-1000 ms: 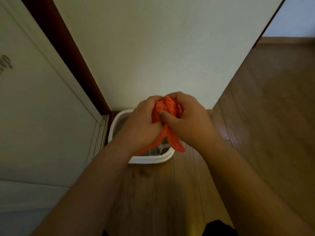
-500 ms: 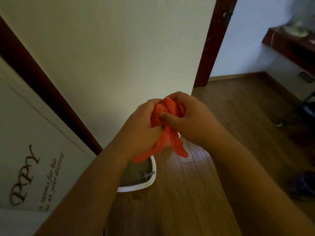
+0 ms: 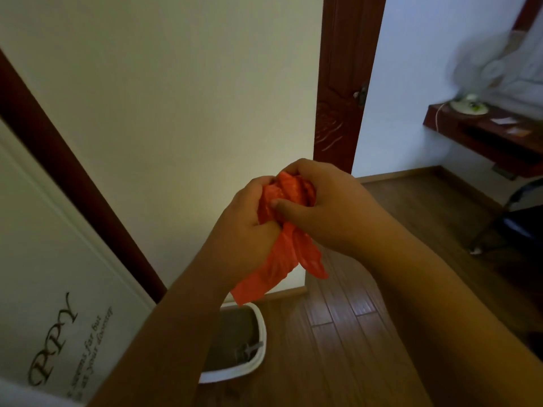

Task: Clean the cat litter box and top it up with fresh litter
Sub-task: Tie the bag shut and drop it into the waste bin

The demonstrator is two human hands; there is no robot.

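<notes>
A single head-worn camera looked forward and down from standing height, close on both raised hands at frame centre. The wooden floor lay well below, a wall rose ahead, and an open doorway stood toward the upper right.

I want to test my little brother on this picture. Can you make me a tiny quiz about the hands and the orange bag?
1. True or false: both hands grip the crumpled orange bag.
2. Where is the white litter box? A) on the shelf B) on the wood floor by the wall, below the hands C) inside the bag
3. Fill in: a grey ____ lies inside the litter box.

Key: 1 true; 2 B; 3 scoop. The left hand and right hand both grip the bag.
</notes>
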